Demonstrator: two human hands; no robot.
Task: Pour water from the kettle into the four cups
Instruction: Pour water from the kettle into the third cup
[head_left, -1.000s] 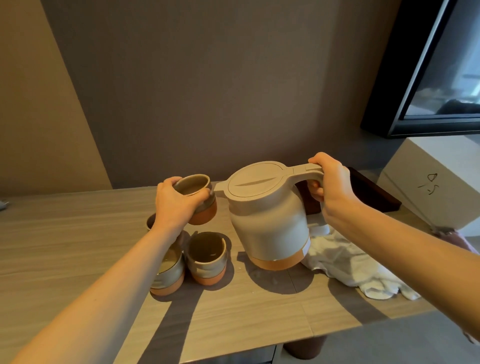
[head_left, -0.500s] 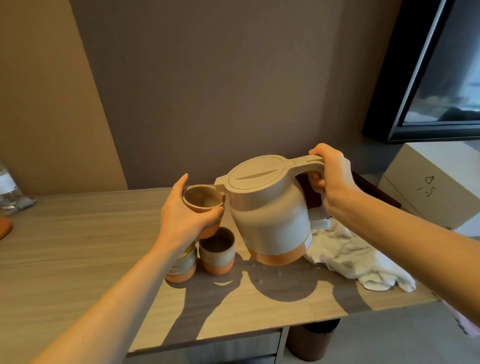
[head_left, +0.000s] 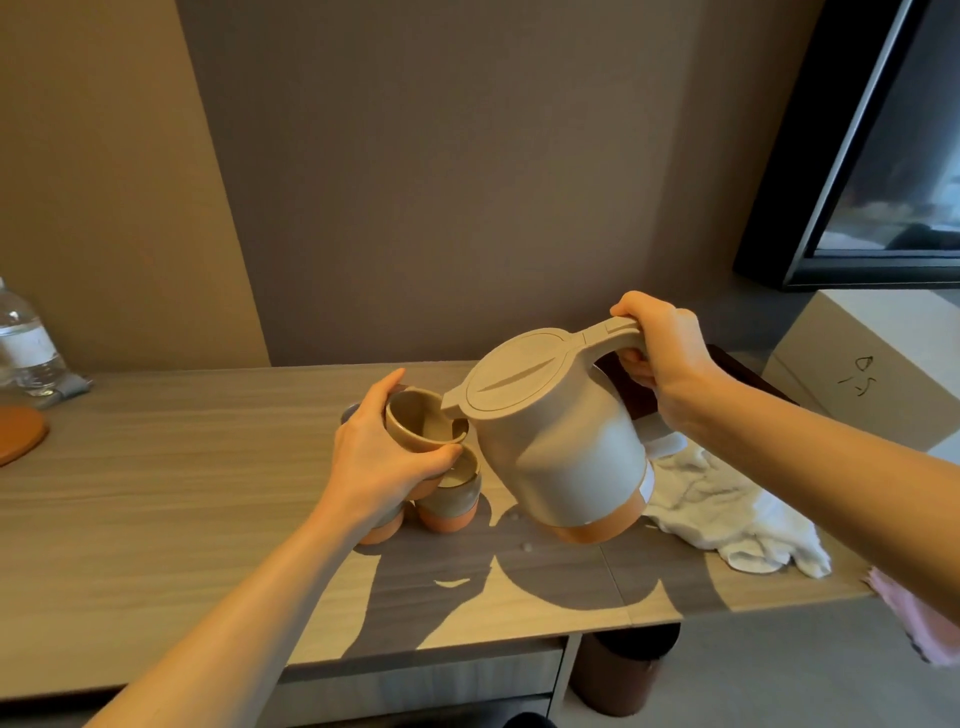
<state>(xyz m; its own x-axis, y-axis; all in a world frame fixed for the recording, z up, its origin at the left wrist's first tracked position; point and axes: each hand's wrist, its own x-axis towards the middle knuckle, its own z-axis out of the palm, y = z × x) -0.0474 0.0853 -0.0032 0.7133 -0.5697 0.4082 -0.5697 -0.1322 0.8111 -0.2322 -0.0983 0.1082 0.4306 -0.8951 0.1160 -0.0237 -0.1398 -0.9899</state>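
Note:
My right hand grips the handle of a beige kettle with an orange base, lifted off the wooden table and tilted left. Its spout sits over the rim of a grey and orange cup that my left hand holds in the air, tipped toward the kettle. Below it a second cup stands on the table. A third cup is mostly hidden under my left hand, and only the rim of another cup shows behind that hand.
A crumpled white towel lies right of the kettle. Behind it is a dark tray and a white box. At far left stand a water bottle and an orange coaster. A brown bin stands under the table edge.
The kettle has tilted further left, bringing its spout over the held cup. My left hand has tipped the cup toward the kettle. The view has shifted left.

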